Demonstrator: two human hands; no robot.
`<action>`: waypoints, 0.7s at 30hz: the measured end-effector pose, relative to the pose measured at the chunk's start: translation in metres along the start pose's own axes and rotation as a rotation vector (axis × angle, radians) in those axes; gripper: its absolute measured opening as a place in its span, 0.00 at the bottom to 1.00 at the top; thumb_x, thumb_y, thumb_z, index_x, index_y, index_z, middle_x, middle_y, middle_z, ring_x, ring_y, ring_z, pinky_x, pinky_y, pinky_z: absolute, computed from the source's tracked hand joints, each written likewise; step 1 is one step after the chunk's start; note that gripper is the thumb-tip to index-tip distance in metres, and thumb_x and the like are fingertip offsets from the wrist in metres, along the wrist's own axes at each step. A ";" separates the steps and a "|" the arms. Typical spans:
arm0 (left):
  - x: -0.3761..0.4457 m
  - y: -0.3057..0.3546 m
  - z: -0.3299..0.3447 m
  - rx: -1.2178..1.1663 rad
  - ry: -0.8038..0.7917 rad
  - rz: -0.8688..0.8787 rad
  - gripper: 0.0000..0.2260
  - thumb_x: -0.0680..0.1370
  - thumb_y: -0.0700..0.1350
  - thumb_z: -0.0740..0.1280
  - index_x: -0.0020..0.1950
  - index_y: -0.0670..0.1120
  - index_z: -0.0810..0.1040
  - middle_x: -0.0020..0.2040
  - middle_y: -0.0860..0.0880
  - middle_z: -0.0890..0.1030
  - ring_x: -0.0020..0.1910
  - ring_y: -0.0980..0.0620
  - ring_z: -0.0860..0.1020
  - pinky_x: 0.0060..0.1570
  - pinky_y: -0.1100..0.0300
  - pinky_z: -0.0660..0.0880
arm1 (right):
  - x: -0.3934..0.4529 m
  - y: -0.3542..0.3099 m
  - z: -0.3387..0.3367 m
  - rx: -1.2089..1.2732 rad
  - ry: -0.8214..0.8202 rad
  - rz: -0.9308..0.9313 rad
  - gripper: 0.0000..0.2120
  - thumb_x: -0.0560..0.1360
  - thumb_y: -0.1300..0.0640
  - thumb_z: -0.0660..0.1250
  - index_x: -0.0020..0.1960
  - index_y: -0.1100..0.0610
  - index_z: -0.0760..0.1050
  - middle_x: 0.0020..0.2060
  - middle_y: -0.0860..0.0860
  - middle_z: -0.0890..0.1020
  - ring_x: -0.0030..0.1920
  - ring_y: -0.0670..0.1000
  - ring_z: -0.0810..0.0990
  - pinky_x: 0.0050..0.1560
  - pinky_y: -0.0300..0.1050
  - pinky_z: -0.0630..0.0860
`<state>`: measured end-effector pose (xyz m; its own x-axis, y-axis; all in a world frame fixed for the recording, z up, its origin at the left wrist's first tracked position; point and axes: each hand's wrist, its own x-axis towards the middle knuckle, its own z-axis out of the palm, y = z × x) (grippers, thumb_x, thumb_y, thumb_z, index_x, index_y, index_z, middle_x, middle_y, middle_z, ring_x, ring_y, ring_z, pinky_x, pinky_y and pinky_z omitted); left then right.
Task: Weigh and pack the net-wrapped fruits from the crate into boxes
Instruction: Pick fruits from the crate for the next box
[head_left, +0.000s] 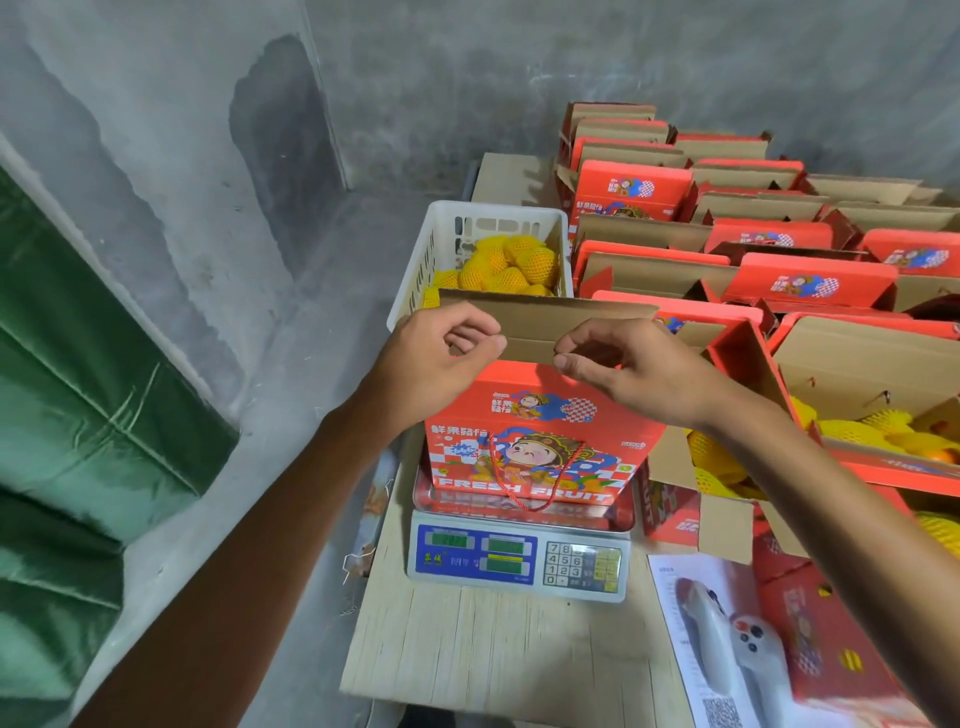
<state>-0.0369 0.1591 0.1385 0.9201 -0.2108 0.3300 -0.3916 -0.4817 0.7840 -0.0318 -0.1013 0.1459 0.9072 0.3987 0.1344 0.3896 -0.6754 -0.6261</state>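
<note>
A red printed fruit box (540, 436) stands on the digital scale (519, 564) with its brown lid flap (545, 317) raised. My left hand (441, 358) pinches the flap's near edge at the left. My right hand (628, 369) pinches the same edge at the right. Behind the box, a white plastic crate (447, 234) holds several fruits in yellow foam net (514, 262). The box's inside is hidden by the flap and my hands.
Many open red boxes (779, 244) fill the table to the right; the nearest ones (883, 436) hold net-wrapped fruit. A printed sheet and a white handheld device (737, 639) lie at the near right. Bare wooden tabletop (493, 649) lies before the scale. Concrete floor lies on the left.
</note>
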 end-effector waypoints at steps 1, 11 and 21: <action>-0.001 0.001 0.000 0.005 -0.003 0.002 0.05 0.79 0.44 0.73 0.53 0.46 0.84 0.45 0.54 0.84 0.45 0.60 0.81 0.46 0.70 0.76 | 0.000 -0.001 0.001 0.005 -0.006 -0.001 0.08 0.80 0.44 0.69 0.51 0.48 0.82 0.39 0.40 0.85 0.40 0.39 0.81 0.43 0.40 0.75; 0.003 -0.008 -0.006 0.027 0.007 0.015 0.05 0.79 0.45 0.72 0.53 0.45 0.85 0.46 0.54 0.84 0.45 0.59 0.81 0.45 0.69 0.76 | 0.005 -0.003 0.000 0.029 -0.025 -0.017 0.07 0.80 0.47 0.70 0.51 0.49 0.83 0.41 0.41 0.85 0.43 0.41 0.83 0.48 0.44 0.80; 0.023 -0.024 -0.012 -0.048 0.030 0.040 0.04 0.80 0.40 0.71 0.52 0.43 0.85 0.43 0.56 0.83 0.41 0.63 0.78 0.43 0.72 0.72 | 0.035 0.002 -0.005 0.079 0.024 -0.050 0.05 0.80 0.47 0.69 0.50 0.46 0.82 0.38 0.45 0.85 0.34 0.41 0.81 0.37 0.38 0.77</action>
<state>-0.0065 0.1758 0.1339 0.9040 -0.2030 0.3763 -0.4276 -0.4324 0.7939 0.0015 -0.0917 0.1529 0.8909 0.4151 0.1844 0.4214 -0.6039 -0.6766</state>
